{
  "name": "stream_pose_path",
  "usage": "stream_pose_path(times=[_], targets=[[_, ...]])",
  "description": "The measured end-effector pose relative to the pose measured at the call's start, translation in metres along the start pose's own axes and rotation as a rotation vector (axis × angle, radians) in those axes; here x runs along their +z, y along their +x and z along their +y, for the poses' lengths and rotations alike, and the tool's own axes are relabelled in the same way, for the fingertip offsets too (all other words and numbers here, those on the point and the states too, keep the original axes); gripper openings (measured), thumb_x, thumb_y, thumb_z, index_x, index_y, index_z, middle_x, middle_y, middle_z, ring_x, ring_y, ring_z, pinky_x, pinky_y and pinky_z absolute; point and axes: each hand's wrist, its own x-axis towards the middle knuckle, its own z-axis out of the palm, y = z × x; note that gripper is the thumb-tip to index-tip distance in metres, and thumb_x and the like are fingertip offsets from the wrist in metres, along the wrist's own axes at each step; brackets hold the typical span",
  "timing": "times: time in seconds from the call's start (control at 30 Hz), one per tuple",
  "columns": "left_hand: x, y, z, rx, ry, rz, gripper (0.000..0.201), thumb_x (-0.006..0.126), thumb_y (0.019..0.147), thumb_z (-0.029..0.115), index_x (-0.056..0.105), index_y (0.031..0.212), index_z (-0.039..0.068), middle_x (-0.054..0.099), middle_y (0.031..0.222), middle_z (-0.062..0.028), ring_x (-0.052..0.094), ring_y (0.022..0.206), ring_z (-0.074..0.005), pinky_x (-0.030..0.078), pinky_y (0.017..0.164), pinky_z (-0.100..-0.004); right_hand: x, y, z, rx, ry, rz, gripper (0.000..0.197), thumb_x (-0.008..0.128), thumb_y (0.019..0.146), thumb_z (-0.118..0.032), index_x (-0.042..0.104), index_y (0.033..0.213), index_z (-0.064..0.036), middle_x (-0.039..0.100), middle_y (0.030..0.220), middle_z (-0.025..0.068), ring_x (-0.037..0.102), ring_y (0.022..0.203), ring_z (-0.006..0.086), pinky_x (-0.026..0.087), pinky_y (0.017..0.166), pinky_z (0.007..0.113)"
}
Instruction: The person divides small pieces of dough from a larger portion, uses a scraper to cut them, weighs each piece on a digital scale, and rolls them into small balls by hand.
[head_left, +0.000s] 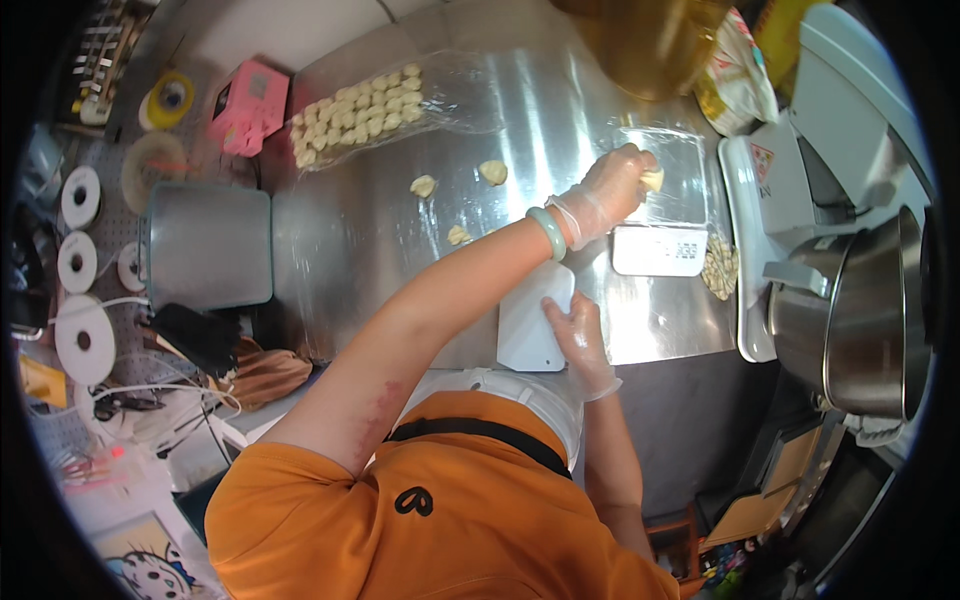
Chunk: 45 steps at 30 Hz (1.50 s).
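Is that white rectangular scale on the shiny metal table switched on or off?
It's on: the white rectangular scale shows dark digits on its front panel.

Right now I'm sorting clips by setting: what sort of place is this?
Probably a small bakery or food-prep kitchen: the shiny stainless-steel worktop bears rows of small pale dough-like pieces and a flat white digital scale.

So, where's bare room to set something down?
Steel worktop is bare between translucent box and loose dough pieces, and nearside of the digital scale. Crowded: the scale, under the left hand; around right hand and white board.
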Motion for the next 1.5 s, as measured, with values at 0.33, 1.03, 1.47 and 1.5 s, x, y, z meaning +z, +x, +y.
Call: stream_pose_path(times=[0.33,1.03,1.47,1.5], targets=[[-0.029,0.031,-0.006,-0.052,0.027,-0.135,0.049,0.067,0.077,0.013,0.056,0.124,0.002,0.063,0.113,-0.0140,0.061,0.097,-0.0225,0.050,0.084,-0.0323,-0.012,0.006,-0.011,-0.106,0.148,0.033,0.021,0.059,0.086,-0.011,0.059,0.095,0.0082,0.060,0.068,0.0164,0.056,0.061,0.0164,0.046,0.059,0.034],[0.026,0.023,-0.012,0.227,0.320,-0.313,0.028,0.064,0.079,0.006,0.065,0.107,0.010,0.061,0.102,-0.0111,0.056,0.100,-0.0319,0.046,0.088,-0.0380,-0.010,0.008,-0.006,-0.097,0.084,0.029,0.022,0.061,0.085,-0.011,0.059,0.094,0.0085,0.061,0.071,0.0227,0.059,0.060,0.0283,0.046,0.060,0.038],[-0.123,-0.113,-0.054,-0.508,-1.036,0.342,0.032,0.052,0.092,0.008,0.051,0.120,-0.008,0.058,0.109,-0.0126,0.061,0.102,-0.0202,0.050,0.089,-0.0310,0.000,0.040,0.021,0.038,-0.181,-0.001,0.036,0.064,0.083,-0.015,0.058,0.109,0.0093,0.067,0.090,0.0229,0.066,0.083,0.0334,0.050,0.075,0.039],[-0.137,-0.138,-0.064,-0.554,-1.027,0.360,0.032,0.052,0.092,0.007,0.050,0.119,-0.010,0.058,0.111,-0.0137,0.060,0.105,-0.0215,0.050,0.091,-0.0307,0.003,0.039,0.013,0.006,-0.337,0.058,0.038,0.065,0.083,-0.015,0.056,0.111,0.0099,0.066,0.092,0.0232,0.065,0.085,0.0339,0.050,0.077,0.040]])
